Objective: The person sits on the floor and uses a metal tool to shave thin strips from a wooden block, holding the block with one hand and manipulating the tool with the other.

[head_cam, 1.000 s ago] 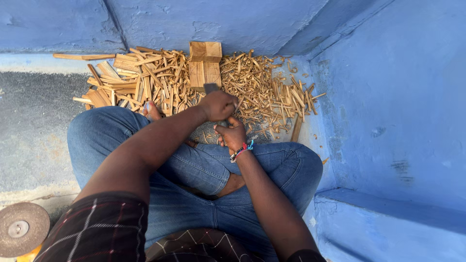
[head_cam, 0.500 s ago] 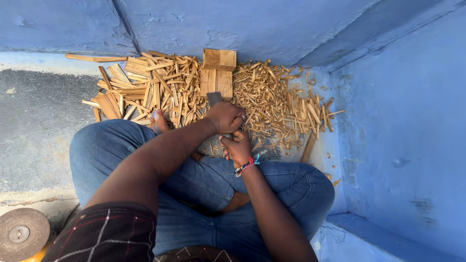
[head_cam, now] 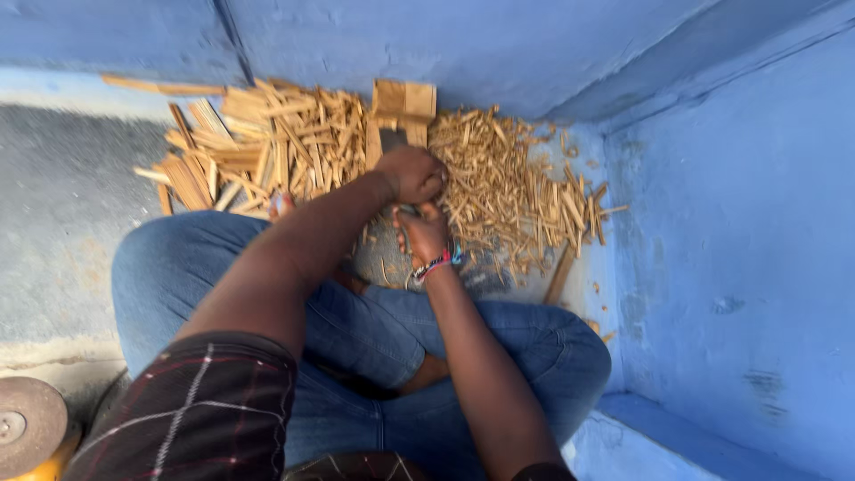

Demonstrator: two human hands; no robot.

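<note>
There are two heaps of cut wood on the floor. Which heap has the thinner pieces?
The heap of thin pale wood sticks, right of the hands. The heap of broad flat wood slats on the left holds wider, longer pieces.

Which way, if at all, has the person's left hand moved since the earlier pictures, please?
No clear move. The left hand stays just in front of the upright wooden block at the blue wall, above the right hand; only the camera shifted.

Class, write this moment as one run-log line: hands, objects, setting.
left hand: fist on dark blade | right hand: just below, contents hidden | wood splints right, wider slats left | blue wall
</note>
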